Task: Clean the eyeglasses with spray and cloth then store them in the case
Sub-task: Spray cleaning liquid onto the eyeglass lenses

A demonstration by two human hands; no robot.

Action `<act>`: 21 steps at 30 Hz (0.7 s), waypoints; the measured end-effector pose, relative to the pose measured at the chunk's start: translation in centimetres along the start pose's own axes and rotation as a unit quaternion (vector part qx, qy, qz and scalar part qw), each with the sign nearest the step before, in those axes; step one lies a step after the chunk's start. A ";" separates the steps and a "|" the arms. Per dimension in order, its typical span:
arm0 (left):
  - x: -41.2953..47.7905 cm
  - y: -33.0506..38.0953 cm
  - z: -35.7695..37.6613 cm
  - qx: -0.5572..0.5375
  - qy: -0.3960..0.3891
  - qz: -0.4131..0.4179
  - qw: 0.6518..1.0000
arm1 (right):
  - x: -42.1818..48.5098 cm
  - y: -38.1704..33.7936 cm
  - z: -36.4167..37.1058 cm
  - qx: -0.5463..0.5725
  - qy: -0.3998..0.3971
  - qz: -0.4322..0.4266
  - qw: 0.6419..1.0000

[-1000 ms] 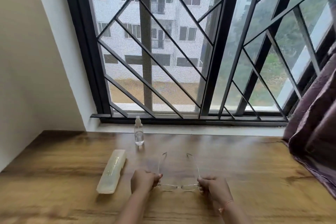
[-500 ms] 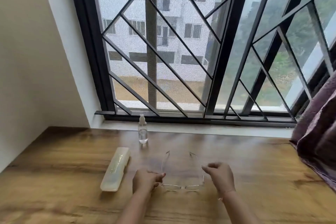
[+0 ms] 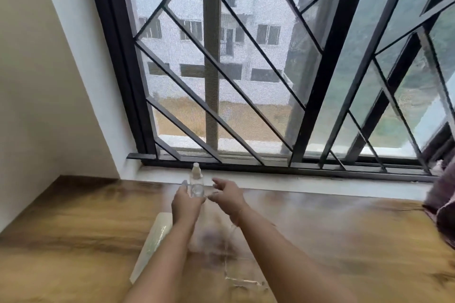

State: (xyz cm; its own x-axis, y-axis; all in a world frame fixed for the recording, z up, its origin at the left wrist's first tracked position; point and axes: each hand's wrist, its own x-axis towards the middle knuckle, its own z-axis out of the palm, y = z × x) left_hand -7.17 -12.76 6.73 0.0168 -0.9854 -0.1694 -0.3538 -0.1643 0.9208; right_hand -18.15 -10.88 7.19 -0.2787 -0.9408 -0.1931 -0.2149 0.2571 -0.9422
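Observation:
A small clear spray bottle (image 3: 196, 178) stands at the table's far edge by the window sill. My left hand (image 3: 187, 204) has reached it and its fingers and thumb curl round the bottle's lower part. My right hand (image 3: 227, 194) hovers just right of the bottle with fingers spread, holding nothing. The thin-framed eyeglasses (image 3: 242, 281) lie on the wooden table (image 3: 73, 241) with temples unfolded, between and partly under my forearms. The pale translucent case (image 3: 157, 236) lies closed to the left, partly hidden by my left forearm. No cloth is in view.
The white sill (image 3: 307, 183) and a black grilled window (image 3: 315, 81) run along the table's far edge. A purple curtain (image 3: 443, 209) hangs over the table's right end. A beige wall (image 3: 44, 93) closes off the left side.
Both hands let go of the eyeglasses, which now lie on the table, and moved forward to the spray bottle. My left hand closed round the bottle. The camera moved forward.

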 end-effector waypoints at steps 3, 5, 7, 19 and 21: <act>1.0 -0.7 0.4 -0.022 -0.015 0.023 0.999 | 1.6 0.0 1.4 0.026 -0.057 0.004 0.998; 1.2 -1.0 0.5 -0.034 -0.015 0.029 0.999 | 2.2 0.2 1.9 0.042 -0.082 -0.007 0.996; 1.4 -1.1 0.6 -0.033 -0.006 0.031 0.999 | 2.4 0.6 1.9 0.043 -0.079 -0.018 0.996; -5.9 3.7 5.3 -0.066 -0.159 0.119 0.978 | -7.2 -0.9 -9.0 0.079 0.023 -0.085 0.993; -9.0 4.6 7.3 -0.072 -0.228 0.132 0.962 | -10.8 -0.4 -12.0 0.096 0.055 -0.079 0.991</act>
State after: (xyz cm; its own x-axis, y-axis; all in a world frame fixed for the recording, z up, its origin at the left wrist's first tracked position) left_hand -15.73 -4.36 9.90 -0.4791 -0.8772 -0.0303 -0.1567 0.0515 0.9863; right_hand -26.30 1.87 12.92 -0.3588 -0.9332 -0.0182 -0.0850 0.0520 -0.9950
